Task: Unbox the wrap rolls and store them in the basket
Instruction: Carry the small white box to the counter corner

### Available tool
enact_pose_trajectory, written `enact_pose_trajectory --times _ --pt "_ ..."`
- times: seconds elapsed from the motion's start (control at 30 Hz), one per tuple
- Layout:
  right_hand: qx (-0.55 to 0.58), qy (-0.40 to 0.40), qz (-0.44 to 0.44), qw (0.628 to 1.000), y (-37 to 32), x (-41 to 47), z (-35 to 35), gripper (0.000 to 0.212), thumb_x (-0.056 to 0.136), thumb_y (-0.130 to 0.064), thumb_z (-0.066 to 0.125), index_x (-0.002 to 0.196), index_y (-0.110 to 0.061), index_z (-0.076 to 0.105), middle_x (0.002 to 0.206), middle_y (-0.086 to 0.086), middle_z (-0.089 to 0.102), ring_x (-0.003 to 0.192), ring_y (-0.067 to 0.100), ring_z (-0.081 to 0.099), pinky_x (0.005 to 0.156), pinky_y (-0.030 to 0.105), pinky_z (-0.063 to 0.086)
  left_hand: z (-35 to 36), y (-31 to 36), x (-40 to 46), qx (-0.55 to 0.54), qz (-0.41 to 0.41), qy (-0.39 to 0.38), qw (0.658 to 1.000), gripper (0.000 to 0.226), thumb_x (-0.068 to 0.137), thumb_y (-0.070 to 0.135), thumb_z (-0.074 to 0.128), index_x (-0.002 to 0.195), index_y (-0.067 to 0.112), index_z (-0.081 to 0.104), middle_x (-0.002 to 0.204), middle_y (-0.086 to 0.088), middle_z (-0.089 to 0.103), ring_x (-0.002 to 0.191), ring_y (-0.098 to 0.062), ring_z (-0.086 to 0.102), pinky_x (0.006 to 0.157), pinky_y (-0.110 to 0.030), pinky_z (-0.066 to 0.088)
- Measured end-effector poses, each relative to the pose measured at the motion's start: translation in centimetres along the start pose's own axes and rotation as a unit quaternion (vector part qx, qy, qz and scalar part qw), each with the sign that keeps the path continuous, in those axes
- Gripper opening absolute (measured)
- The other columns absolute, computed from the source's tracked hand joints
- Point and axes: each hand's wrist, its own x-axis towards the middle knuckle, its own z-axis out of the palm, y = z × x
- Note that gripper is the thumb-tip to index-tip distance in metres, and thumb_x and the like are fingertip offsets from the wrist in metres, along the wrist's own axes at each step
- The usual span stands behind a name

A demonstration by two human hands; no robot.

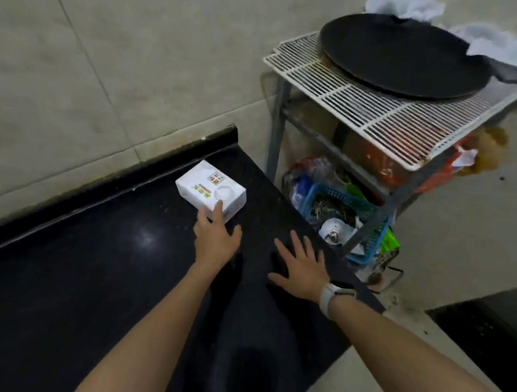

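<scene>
- Nearest to me, the right hand (pixel 302 269) hovers flat over the black counter (pixel 74 274), fingers spread wide, holding nothing; a pale watch (pixel 336 296) sits on that wrist.
- Just beyond it, the left hand (pixel 215 239) reaches forward, fingers loosely open, fingertips (pixel 217 206) touching the near corner of the white box (pixel 211 190); nothing is gripped yet.
- That box lies flat on the counter near its right edge, close to the wall, flaps seemingly shut, so the rolls inside are hidden.
- I'd judge it thin printed cardboard: light, fairly stiff, smooth and a bit slippery, and likely to dent if squeezed hard.
- The best hold looks like the 2 long sides, thumb opposite fingers, leaving an end flap free for the other hand.
- Past the counter edge, low down, a blue basket (pixel 328 193) already full of clutter sits under a wire rack (pixel 351 101).
- On top of the rack rests 1 dark round pan (pixel 401 52).
</scene>
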Motion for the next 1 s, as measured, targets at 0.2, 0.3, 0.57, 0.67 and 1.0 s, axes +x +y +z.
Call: enact_pose_trajectory --times 0.2,0.3,0.57,0.67,1.0 --pt "-0.085 -0.064 -0.055 0.993 1.7 7.1 -1.5 0.089 0.08 -0.065 0.043 0.141 -0.035 -0.014 0.152 0.008 -0.026 0.139 0.032 -0.022 0.111 0.059 -0.006 2.1 1.6 8.2 0.049 -0.097 0.041 0.993 0.077 0.079 0.062 0.05 0.142 0.038 0.013 0.156 -0.007 -0.012 0.139 -0.043 -0.008 0.108 -0.06 0.017" --pt "-0.086 -0.077 -0.067 0.991 2.6 7.7 -0.9 0.091 0.079 -0.067 0.042 0.14 -0.034 -0.016 0.152 0.008 -0.027 0.138 0.032 -0.026 0.11 0.058 -0.01 2.9 2.4 10.5 0.051 -0.163 0.066 0.983 0.083 0.07 0.074 0.049 0.138 0.04 0.016 0.156 -0.006 -0.014 0.138 -0.044 -0.009 0.109 -0.062 0.01" --pt "-0.059 -0.116 -0.084 0.988 2.9 8.3 -1.2 0.089 0.082 -0.06 0.046 0.139 -0.035 -0.018 0.149 0.006 -0.033 0.136 0.031 -0.031 0.109 0.059 -0.013 2.9 3.9 11.7 0.043 -0.237 0.104 0.965 0.078 0.066 0.046 0.068 0.129 0.033 0.024 0.155 -0.006 -0.007 0.128 -0.045 0.02 0.096 -0.056 0.033" --pt "-0.05 -0.117 -0.091 0.988 3.1 8.4 -1.3 0.088 0.083 -0.058 0.045 0.139 -0.035 -0.018 0.149 0.006 -0.033 0.136 0.031 -0.03 0.109 0.06 -0.013 3.1 3.0 8.4 0.058 -0.228 0.085 0.968 0.085 0.065 0.047 0.068 0.132 0.04 0.018 0.154 -0.007 -0.003 0.122 -0.044 0.03 0.098 -0.054 0.031" --pt "0.199 -0.044 -0.13 0.97 0.8 6.3 -3.9 0.043 0.094 -0.03 0.04 0.132 -0.009 0.041 0.143 0.015 0.04 0.132 0.029 0.035 0.11 0.041 0.029 1.9 0.2 -11.2 -0.14 -0.232 0.123 0.955 0.094 0.049 0.042 0.063 0.136 0.033 0.029 0.14 0.003 0.034 0.125 -0.017 0.039 0.106 -0.042 0.036"
